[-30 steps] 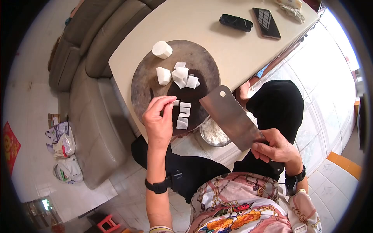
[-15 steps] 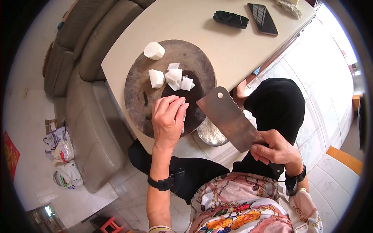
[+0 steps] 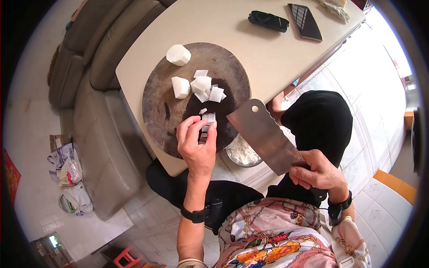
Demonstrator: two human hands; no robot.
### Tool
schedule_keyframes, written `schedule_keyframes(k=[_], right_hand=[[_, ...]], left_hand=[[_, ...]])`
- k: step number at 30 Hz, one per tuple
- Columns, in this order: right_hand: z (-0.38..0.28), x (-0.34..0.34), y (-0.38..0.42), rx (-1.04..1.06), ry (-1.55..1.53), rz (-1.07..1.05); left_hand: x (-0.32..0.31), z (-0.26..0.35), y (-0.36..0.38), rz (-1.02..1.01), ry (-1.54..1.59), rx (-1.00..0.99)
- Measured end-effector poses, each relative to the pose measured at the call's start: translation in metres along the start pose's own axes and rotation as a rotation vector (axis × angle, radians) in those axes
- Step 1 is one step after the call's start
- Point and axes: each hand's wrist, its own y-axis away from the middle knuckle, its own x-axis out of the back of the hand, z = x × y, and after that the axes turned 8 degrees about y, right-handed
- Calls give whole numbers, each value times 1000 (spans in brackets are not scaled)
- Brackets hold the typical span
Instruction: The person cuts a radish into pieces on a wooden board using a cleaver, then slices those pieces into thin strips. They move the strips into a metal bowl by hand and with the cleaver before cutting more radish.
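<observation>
The right hand [image 3: 318, 169] grips the cleaver [image 3: 266, 136]. Farther off, the left hand [image 3: 196, 146], fingers narrowed, holding what I can't tell, is at the white strips [image 3: 208, 117] on the round board [image 3: 156, 105]; a careless nudge could scatter them.

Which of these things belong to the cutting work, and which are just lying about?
Part of the work:
cleaver, in the right hand
small white pieces at the left hand
white slices
two white chunks
round board
probably the bowl of white shreds

Apparently just lying about:
phone
black case-like object
bags
red stool
</observation>
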Motion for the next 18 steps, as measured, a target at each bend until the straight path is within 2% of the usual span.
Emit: schedule_keyframes(k=[3, 18], right_hand=[[-2, -2, 0, -10, -4, 18], [-2, -4, -1, 2, 18, 33]], left_hand=[[-1, -3, 2, 35, 27, 19], [-7, -8, 5, 38, -5, -151]])
